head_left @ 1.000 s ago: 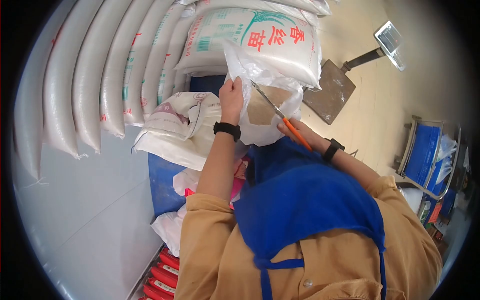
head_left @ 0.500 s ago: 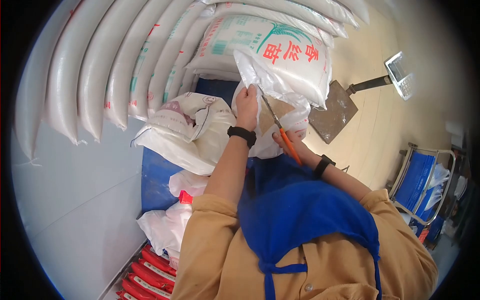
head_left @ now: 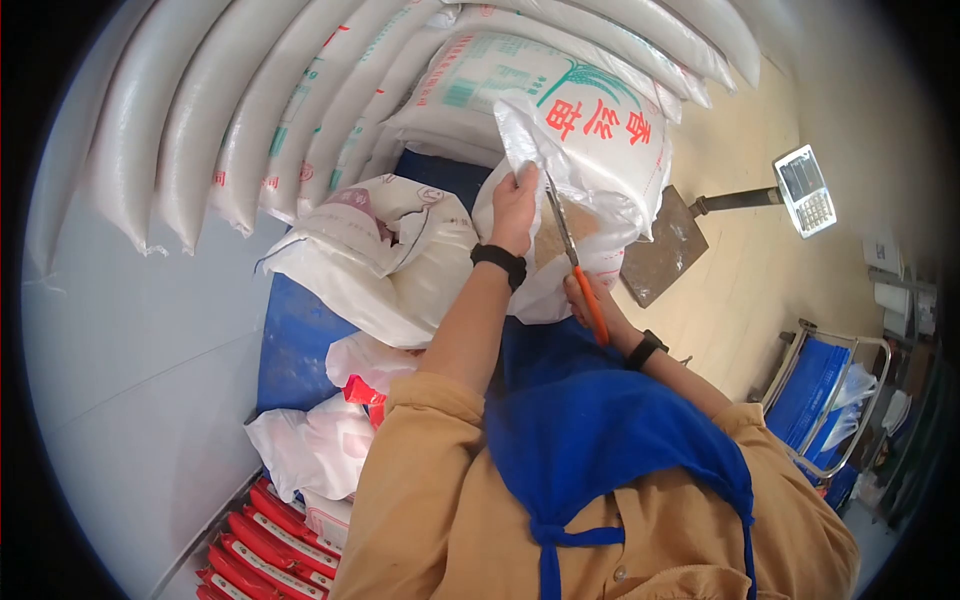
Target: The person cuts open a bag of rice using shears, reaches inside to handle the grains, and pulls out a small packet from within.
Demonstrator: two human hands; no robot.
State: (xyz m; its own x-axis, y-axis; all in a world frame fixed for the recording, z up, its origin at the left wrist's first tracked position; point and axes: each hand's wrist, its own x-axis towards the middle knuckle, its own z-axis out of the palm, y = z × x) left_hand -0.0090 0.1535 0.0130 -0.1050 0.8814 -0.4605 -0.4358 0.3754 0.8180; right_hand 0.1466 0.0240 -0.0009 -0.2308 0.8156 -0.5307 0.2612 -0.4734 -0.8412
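My left hand (head_left: 514,212) is closed on the raised rim of an open white woven sack (head_left: 548,290), pulling its edge upward. Tan, grainy-looking contents show inside the sack's mouth. My right hand (head_left: 612,318) grips the orange handles of a pair of scissors (head_left: 590,310). Their long metal blades point up along the sack's rim, close to my left fingers. How far the blades are apart is hard to make out. Just behind lies a full white sack (head_left: 630,165) with red and green print.
A second opened white sack (head_left: 400,290) slumps to the left. Stacked full sacks (head_left: 190,120) line the back and left. Red packets (head_left: 265,550) lie lower left. A platform scale (head_left: 665,245) with a display (head_left: 803,190) and a metal cart (head_left: 825,400) stand at right.
The whole view has shifted a little, so most things sit slightly to the right and lower. Both hands keep their holds on the sack rim and the scissors.
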